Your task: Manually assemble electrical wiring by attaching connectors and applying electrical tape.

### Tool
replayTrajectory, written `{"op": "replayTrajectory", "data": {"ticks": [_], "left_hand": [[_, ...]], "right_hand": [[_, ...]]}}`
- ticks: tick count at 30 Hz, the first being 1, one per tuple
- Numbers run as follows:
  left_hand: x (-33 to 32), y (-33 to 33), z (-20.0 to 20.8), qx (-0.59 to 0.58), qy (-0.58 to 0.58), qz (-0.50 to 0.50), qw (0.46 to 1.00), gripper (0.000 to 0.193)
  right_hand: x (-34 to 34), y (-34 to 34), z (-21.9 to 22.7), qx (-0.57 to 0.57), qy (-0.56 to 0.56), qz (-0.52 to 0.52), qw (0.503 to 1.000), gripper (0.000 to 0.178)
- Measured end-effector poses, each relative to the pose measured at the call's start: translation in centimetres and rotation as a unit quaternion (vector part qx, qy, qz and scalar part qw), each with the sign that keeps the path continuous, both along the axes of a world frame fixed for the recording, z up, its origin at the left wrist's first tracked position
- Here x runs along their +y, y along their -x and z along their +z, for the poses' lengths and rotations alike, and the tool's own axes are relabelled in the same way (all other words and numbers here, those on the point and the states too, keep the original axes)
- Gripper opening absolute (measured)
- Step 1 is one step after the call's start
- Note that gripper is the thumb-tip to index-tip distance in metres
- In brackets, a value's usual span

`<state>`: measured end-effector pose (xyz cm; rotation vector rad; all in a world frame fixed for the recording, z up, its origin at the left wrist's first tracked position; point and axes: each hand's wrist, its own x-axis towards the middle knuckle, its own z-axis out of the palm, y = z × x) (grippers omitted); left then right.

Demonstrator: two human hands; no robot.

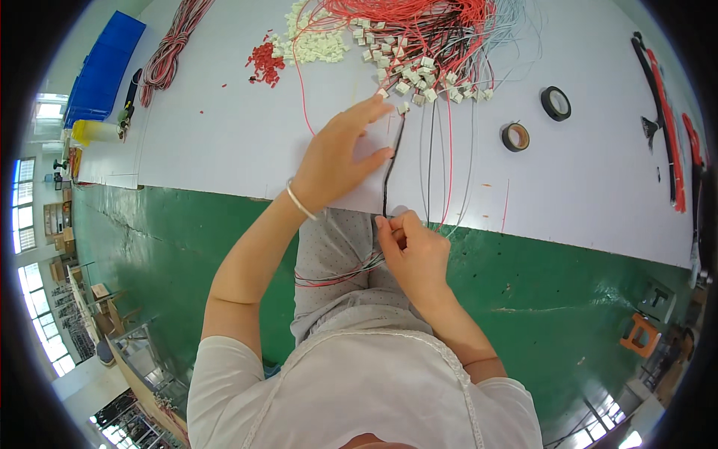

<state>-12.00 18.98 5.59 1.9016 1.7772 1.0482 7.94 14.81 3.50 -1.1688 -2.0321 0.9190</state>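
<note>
My right hand (419, 254) is closed at the table's front edge, thumb and finger pinching the lower end of a black-wrapped cable (388, 176). The cable runs up over the white table to a small white connector (404, 108) at its far end. Left of the cable, my left hand (336, 153) is open, its fingers stretched toward that connector and its thumb apart from them. The thumb tip is close beside the cable; whether it touches I cannot tell. Loose red, black and grey wires (351, 274) hang over my lap below the right hand.
Ahead lies a heap of wires with white connectors (419, 71). Left of it are loose white housings (318, 41) and small red pieces (265, 63). Two tape rolls, one black (556, 103) and one dark (515, 137), lie at right. A blue bin (105, 67) stands far left.
</note>
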Motion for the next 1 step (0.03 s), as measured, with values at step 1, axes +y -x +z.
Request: {"op": "replayTrajectory", "data": {"ticks": [1], "left_hand": [[-0.33,0.46,-0.3,0.087,-0.032,-0.035,0.995,0.063]], "right_hand": [[0.1,0.16,-0.19,-0.002,0.007,0.007,1.0,0.021]]}}
